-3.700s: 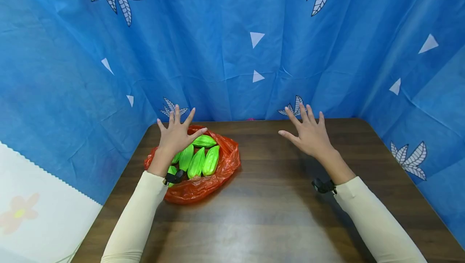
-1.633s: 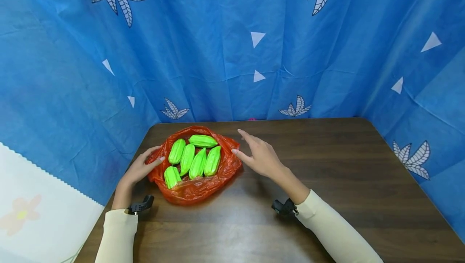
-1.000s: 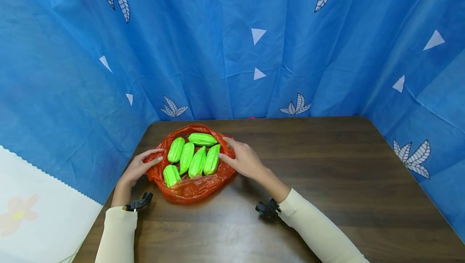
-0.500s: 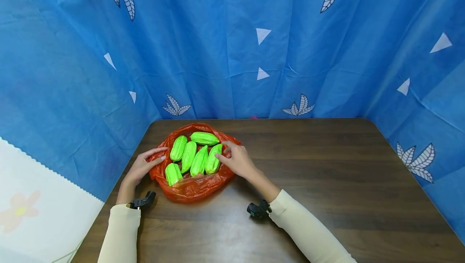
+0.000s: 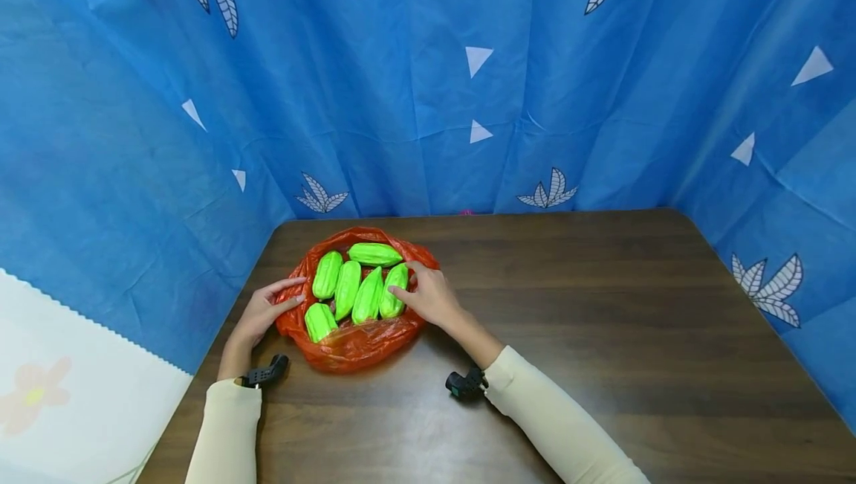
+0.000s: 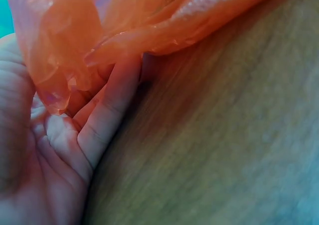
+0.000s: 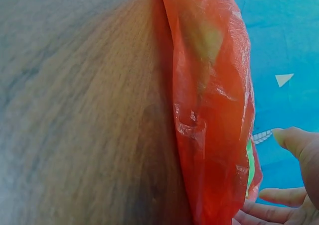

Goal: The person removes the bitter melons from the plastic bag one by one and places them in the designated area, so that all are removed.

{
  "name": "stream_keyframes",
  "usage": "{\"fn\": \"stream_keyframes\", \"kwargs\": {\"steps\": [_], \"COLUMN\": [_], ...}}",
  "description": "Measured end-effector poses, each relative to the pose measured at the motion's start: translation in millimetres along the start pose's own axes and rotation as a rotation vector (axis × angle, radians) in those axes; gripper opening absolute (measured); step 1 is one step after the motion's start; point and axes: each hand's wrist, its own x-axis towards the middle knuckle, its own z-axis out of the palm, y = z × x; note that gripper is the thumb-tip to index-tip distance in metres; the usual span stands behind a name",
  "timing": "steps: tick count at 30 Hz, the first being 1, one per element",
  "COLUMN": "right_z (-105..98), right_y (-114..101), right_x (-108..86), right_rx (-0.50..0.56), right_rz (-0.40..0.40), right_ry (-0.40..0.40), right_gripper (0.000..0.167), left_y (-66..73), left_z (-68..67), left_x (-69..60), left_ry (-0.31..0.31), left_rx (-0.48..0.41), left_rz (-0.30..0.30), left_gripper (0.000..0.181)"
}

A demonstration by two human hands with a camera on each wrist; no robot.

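Tabletop [image 5: 568, 320]: crinkled red bag [image 5: 357, 354] (6 ridged green pods [image 5: 347, 289] inside)

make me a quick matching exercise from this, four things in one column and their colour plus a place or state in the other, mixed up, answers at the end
Things:
1. bag
2. six ridged pieces
3. table
4. hanging cloth

Descriptions:
A. brown, with a wood-grain look
B. blue, behind the table
C. red, with its mouth open
D. bright green, inside the bag

Pairs: 1-C, 2-D, 3-A, 4-B
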Motion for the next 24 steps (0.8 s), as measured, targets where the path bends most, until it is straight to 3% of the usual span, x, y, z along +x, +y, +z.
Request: {"fn": "stream_keyframes", "kwargs": {"steps": [14, 24], "right_z": [11, 16], "right_y": [-12, -14], "right_x": [2.6, 1.2], "right_rx": [-0.125, -0.181], "right_rz": [0.083, 0.076], "right_ry": [-0.051, -0.059], "right_gripper": [0.081, 0.083], "left_y": [-1.2, -2.3], "left_z": [1.8, 1.7], "left_x": [-3.4, -0.6], "left_ry": [0.004, 0.013], "left_rx": [-0.046, 0.01], "left_rz": [-0.003, 0.009], "left_gripper": [0.052, 0.053]}}
